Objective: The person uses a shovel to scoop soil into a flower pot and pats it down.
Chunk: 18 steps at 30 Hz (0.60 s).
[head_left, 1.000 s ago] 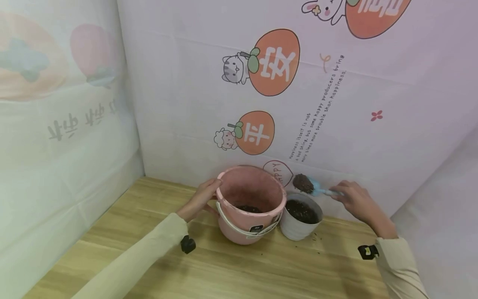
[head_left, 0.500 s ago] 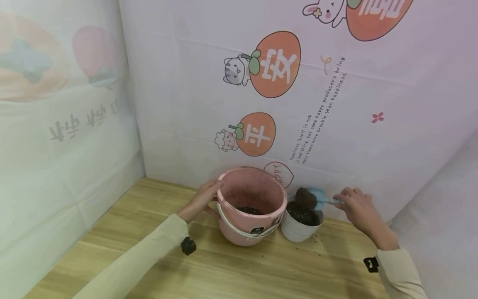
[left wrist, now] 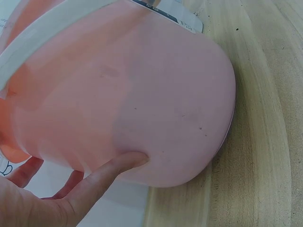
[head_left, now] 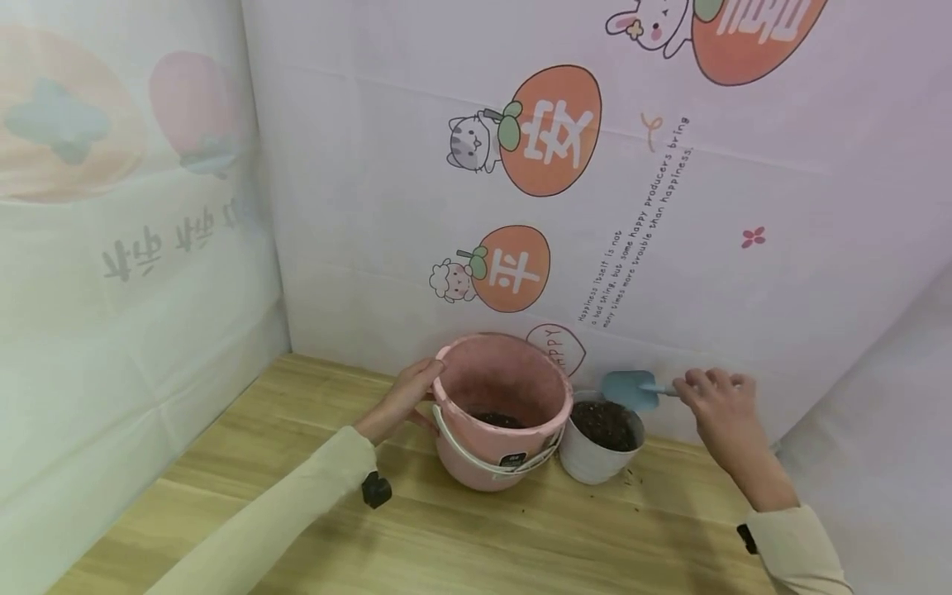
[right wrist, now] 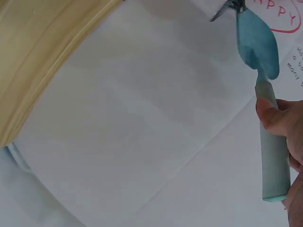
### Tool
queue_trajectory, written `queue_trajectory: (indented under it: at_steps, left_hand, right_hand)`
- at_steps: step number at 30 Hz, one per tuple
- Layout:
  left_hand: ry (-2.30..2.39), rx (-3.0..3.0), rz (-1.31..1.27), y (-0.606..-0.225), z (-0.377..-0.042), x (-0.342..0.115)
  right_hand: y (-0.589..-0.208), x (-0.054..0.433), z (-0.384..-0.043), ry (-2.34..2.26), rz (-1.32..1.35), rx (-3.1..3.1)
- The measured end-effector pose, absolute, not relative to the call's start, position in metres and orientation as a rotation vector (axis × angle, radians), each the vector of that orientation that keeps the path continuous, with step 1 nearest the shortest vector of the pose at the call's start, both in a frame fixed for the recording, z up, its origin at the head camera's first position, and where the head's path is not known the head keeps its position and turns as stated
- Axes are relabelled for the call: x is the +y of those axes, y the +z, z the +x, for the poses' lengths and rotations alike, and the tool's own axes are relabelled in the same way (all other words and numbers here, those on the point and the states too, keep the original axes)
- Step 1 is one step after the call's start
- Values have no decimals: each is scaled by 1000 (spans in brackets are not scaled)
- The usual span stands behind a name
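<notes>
A pink bucket (head_left: 476, 454) with a white handle stands tilted on the wooden table, dark soil visible at its bottom. My left hand (head_left: 405, 392) grips its left side; the left wrist view shows the thumb pressed against the bucket wall (left wrist: 175, 109) and other fingers partly hidden beyond its edge. Beside the bucket on the right is a white pot (head_left: 595, 463) filled with dark soil (head_left: 606, 424). My right hand (head_left: 725, 413) holds a small blue trowel (head_left: 630, 389) by its grey-green handle (right wrist: 274, 156). The trowel's blade is turned over above the pot's back right rim, with no load seen on it.
A white printed cloth wall (head_left: 402, 207) rises right behind the bucket and pot, and another cloth (head_left: 149, 347) hangs on the left. Soil crumbs dot the wooden table (head_left: 476, 545) near the pot.
The trowel, earlier heaped with soil and held above the pot, has tipped over and let its soil fall into the pot. My right hand has turned and shifted right. The left hand stays put.
</notes>
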<state>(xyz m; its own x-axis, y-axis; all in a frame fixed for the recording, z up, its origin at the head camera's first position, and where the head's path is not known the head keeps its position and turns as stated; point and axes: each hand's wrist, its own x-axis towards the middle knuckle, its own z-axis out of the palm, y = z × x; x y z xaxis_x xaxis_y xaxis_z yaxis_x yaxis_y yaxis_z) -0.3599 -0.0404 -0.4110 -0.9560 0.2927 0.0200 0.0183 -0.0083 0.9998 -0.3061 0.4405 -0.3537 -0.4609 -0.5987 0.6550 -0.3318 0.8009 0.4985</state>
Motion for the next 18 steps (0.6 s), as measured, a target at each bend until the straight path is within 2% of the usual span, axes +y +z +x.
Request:
queue_trajectory:
  at_steps: [5, 10, 18]
  left_hand:
    - [2078, 2052, 311, -412, -362, -40]
    - [2065, 2056, 303, -413, -363, -41]
    - [2073, 2059, 297, -410, -361, -41]
  right_hand:
    - [-349, 433, -300, -262, 718, -2147]
    - [-345, 423, -290, -175, 751, -2487]
    - [-348, 422, -290, -267, 596, -2757]
